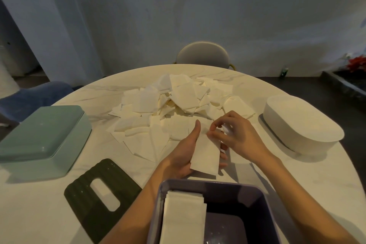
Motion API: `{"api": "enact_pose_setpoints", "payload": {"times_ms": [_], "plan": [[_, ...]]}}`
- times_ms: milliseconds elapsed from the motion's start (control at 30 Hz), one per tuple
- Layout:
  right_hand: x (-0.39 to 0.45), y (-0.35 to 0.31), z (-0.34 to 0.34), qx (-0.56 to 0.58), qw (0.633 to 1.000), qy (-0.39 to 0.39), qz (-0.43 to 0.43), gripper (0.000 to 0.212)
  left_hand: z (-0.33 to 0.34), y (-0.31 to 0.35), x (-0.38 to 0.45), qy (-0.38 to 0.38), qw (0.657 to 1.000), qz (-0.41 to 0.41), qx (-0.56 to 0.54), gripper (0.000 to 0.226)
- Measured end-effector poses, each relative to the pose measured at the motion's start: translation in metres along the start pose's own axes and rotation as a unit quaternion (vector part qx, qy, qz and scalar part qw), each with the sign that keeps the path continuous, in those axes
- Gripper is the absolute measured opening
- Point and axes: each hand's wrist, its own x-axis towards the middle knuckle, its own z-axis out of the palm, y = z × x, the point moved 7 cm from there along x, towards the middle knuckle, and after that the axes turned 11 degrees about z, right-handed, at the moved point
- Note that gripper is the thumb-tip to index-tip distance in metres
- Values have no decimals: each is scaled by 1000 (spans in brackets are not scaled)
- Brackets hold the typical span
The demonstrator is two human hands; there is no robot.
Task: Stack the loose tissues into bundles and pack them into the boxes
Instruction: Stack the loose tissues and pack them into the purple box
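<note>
Round marble-patterned table (59, 210) is carrying a large heap of loose white tissues (174, 103), so most work is remaining. Nearer than the heap, the left hand (183, 156) is cradling a small white tissue bundle (206, 154); the right hand (235, 134) is pinching its top sheet. Nearer still, the open purple plastic box (263, 198) is holding one packed tissue stack (182, 218).

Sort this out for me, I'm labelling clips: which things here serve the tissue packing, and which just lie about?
Job: left hand holding tissue bundle; right hand at it; loose tissue pile; purple box with packed stack; green box; white box; dark slotted lid.
About: chair; red flowers.
</note>
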Motion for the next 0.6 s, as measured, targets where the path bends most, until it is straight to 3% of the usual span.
{"api": "enact_pose_setpoints", "payload": {"times_ms": [100, 200, 333, 500, 567, 600], "plan": [[-2, -4, -7, -4, 1000, 5, -11, 8, 3, 1, -2, -10, 1000, -1, 5, 79], [-2, -5, -9, -15, 1000, 16, -22, 10, 4, 4, -5, -8, 997, -4, 80, 72], [0, -4, -16, 72, 997, 13, 23, 28, 6, 13, -8, 11, 993, 47, 106, 45], [-9, -13, -11, 290, 932, -192, 101, 34, 7, 18, -8, 55, 995, 89, 3, 38], [-12, -19, -7, 327, 912, -234, 82, 38, 7, 17, -8, 55, 995, 82, 5, 42], [-12, -21, -5, 310, 920, -233, 63, 40, 9, 16, -8, 45, 996, 70, -12, 46]]}}
